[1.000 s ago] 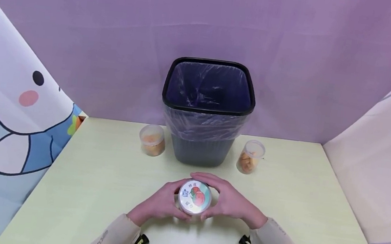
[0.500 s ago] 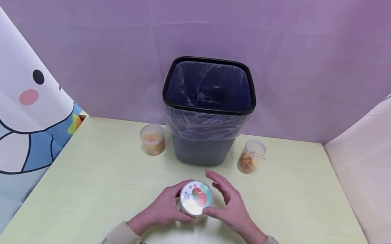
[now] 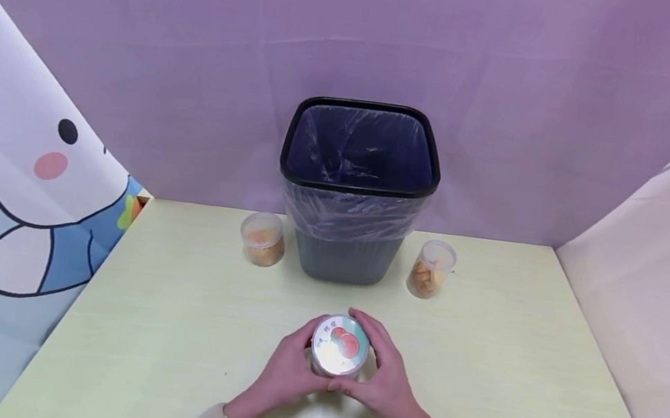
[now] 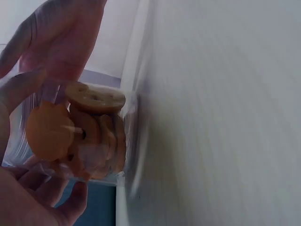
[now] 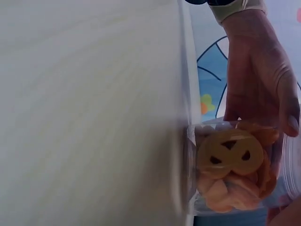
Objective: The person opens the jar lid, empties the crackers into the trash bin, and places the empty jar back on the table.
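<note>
A clear plastic jar (image 3: 339, 348) with a printed fruit label on its lid stands upright near the front of the table. Orange-brown cookies (image 4: 94, 136) show through its wall in the left wrist view. My left hand (image 3: 289, 368) holds the jar from the left, thumb along the near side. From the right, my right hand (image 3: 387, 384) curves round the jar's top, fingertips at the lid's far rim and thumb at the near rim. One cookie (image 5: 231, 153) with dark triangular marks faces the right wrist camera. The palm sides of both hands are hidden in the head view.
A grey bin (image 3: 346, 259) with a clear liner stands at the back middle. An open cookie tub (image 3: 264, 242) is to its left, another open cookie tub (image 3: 430, 271) to its right. Purple cloth (image 3: 138, 73) hangs behind the table (image 3: 513, 342).
My right hand loosened and spread off the lid half a second ago, and now it is back round it. The jar has shifted slightly right and nearer me; my left hand kept its hold.
</note>
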### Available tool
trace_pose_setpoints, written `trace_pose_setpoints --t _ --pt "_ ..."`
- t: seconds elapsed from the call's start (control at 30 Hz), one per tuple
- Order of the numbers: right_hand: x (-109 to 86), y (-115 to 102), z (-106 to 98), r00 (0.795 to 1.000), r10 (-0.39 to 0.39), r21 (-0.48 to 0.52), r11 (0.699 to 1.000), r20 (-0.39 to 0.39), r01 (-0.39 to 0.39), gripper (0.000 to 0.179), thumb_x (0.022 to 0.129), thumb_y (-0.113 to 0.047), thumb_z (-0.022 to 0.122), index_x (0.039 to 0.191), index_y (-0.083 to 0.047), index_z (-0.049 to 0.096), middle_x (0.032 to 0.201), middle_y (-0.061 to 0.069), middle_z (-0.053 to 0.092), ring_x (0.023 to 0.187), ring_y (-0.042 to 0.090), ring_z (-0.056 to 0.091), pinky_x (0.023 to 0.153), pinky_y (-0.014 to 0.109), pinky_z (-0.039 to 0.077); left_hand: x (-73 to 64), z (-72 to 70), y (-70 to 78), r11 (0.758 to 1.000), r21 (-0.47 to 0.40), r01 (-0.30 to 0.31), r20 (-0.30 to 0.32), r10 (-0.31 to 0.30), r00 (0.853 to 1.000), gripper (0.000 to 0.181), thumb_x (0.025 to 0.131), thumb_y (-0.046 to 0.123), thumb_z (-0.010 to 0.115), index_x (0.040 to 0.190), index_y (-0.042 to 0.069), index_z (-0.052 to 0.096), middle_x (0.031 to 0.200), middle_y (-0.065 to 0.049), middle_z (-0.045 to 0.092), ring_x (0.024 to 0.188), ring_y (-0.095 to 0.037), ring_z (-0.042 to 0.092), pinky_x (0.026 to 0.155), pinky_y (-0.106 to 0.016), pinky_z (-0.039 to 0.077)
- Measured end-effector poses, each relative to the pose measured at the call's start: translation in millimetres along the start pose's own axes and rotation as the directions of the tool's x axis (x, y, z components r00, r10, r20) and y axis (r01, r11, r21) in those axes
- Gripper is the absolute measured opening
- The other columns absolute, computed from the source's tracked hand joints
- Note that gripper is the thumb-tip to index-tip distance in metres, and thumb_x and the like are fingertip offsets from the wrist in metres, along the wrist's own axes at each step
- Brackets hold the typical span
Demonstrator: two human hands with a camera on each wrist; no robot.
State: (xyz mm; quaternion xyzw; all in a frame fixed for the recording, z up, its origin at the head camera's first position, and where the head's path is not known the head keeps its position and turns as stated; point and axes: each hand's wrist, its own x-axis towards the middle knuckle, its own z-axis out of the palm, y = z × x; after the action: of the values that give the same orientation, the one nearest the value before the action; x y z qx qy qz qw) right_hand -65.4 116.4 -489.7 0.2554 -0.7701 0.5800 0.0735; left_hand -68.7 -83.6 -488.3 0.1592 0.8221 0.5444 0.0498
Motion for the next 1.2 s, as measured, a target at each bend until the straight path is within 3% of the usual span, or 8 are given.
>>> trace_pose_setpoints --t 0.17,0.33,0.57,0.83,1.0,1.2 --pt "2.0 -1 2 1.0 -0.005 -0.011 1.0 -0.013 0.004 0.097 0.064 -0.019 0.096 0.146 -0.008 0.046 0.141 0.011 0.053 0.129 0.024 0.05 0.108 0.028 0.038 -1.1 0.0 -0.1 1.0 0.025 -0.01 -0.013 0.01 1.0 0.097 0.061 0.027 0.096 0.143 0.007 0.048 0.128 -0.001 0.064 0.115 -0.018 0.06 0.099 -0.043 0.048" --pt "6.4 -8 -2 0.999 -0.03 0.025 0.999 0.01 0.03 0.095 0.06 -0.007 0.096 0.142 0.001 0.049 0.138 0.017 0.054 0.127 0.027 0.052 0.108 0.025 0.038 1.9 -3.8 -1.7 0.999 0.014 -0.048 0.017 0.048 0.999 0.092 0.061 0.028 0.096 0.14 0.014 0.051 0.124 0.005 0.064 0.113 -0.015 0.06 0.098 -0.042 0.049" --pt "17.3 -33 -16 0.995 -0.032 0.006 0.999 0.091 0.031 0.087 0.06 -0.008 0.095 0.136 0.003 0.055 0.133 0.016 0.059 0.123 0.023 0.052 0.104 0.035 0.041 8.5 -12.5 -6.4 0.996 -0.044 -0.079 0.127 0.084 0.988 0.091 0.062 0.03 0.096 0.141 0.023 0.051 0.126 0.012 0.062 0.116 -0.012 0.059 0.101 -0.039 0.046" --pt "30.1 -26 -26 0.975 -0.052 -0.03 0.998 0.216 0.059 0.089 0.055 -0.011 0.097 0.134 0.0 0.058 0.13 0.012 0.061 0.117 0.022 0.052 0.097 0.041 0.045 18.3 -23.8 -14.9 0.989 -0.083 -0.124 0.251 0.141 0.958 0.093 0.064 0.034 0.095 0.144 0.026 0.05 0.129 0.011 0.062 0.118 -0.014 0.058 0.103 -0.04 0.044" --pt "37.1 -5 -32 0.946 -0.062 -0.026 0.997 0.32 0.075 0.095 0.052 -0.016 0.099 0.137 -0.006 0.058 0.132 0.005 0.062 0.117 0.021 0.05 0.099 0.042 0.043 23.5 -29.0 -18.8 0.988 -0.096 -0.125 0.315 0.149 0.937 0.093 0.062 0.026 0.097 0.143 0.027 0.05 0.129 0.011 0.061 0.119 -0.014 0.057 0.103 -0.04 0.044" --pt "50.5 4 -43 0.876 -0.071 -0.026 0.995 0.477 0.095 0.096 0.054 -0.021 0.099 0.141 -0.015 0.057 0.136 -0.005 0.059 0.122 0.017 0.049 0.101 0.039 0.043 26.3 -31.0 -19.2 0.989 -0.091 -0.115 0.358 0.141 0.923 0.091 0.062 0.021 0.097 0.14 0.027 0.051 0.128 0.012 0.061 0.118 -0.013 0.057 0.104 -0.038 0.044"
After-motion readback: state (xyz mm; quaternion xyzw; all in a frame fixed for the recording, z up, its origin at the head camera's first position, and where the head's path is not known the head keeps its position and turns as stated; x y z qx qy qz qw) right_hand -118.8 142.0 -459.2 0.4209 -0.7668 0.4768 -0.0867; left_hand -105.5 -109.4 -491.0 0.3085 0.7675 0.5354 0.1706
